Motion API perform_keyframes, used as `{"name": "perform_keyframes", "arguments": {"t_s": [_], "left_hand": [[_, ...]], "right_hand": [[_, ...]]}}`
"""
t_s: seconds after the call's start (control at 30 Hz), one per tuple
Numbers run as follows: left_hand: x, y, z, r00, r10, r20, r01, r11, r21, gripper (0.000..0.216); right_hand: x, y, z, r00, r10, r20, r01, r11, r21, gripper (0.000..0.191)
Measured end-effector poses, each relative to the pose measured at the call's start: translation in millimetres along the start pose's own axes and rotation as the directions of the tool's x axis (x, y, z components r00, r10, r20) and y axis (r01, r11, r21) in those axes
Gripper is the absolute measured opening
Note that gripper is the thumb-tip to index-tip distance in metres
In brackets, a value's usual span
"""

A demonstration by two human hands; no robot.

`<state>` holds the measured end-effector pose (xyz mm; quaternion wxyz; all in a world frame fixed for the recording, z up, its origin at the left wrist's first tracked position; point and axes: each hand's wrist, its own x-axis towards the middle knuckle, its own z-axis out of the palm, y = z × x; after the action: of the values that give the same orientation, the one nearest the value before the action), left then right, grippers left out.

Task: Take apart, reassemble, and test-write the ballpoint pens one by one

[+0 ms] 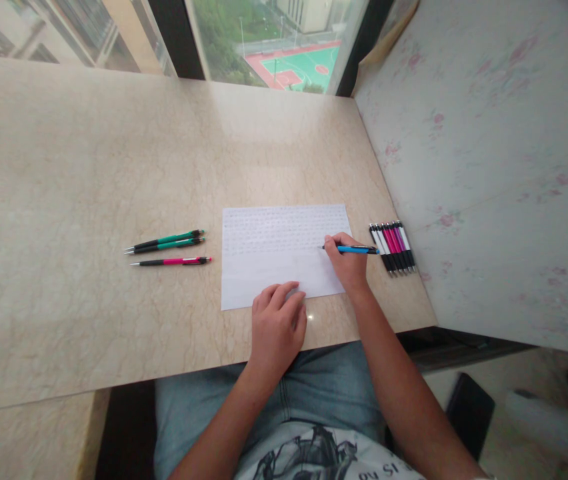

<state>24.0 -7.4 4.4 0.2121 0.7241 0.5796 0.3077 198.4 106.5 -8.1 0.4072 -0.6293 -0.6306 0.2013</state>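
A sheet of white paper (274,267) lies before me, its upper part covered with rows of small handwriting. My right hand (351,263) rests on its right side, fingers closed around a slim blue pen (357,249) with a black grip. The pen's tip points left and meets the paper at the end of a written line, or just above it. At the sheet's lower edge lies my left hand (279,320), palm down, fingers apart and slightly bent, holding nothing.
Two green pens (169,241) and a pink pen (174,262) lie left of the paper. A row of several white, pink and purple pens (393,248) sits at the right, near the flowered wall (489,167). Beyond the stone countertop (89,167) is a window (264,40).
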Motion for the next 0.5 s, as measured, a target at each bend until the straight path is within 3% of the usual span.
{"name": "perform_keyframes", "arguments": {"t_s": [0.5], "left_hand": [[0.7,0.9,-0.2,1.000,-0.010,-0.002,0.010,1.000,-0.018,0.022]], "right_hand": [[-0.6,-2.5,0.5,1.000,-0.008,-0.007,0.008,0.999,-0.033,0.033]]}}
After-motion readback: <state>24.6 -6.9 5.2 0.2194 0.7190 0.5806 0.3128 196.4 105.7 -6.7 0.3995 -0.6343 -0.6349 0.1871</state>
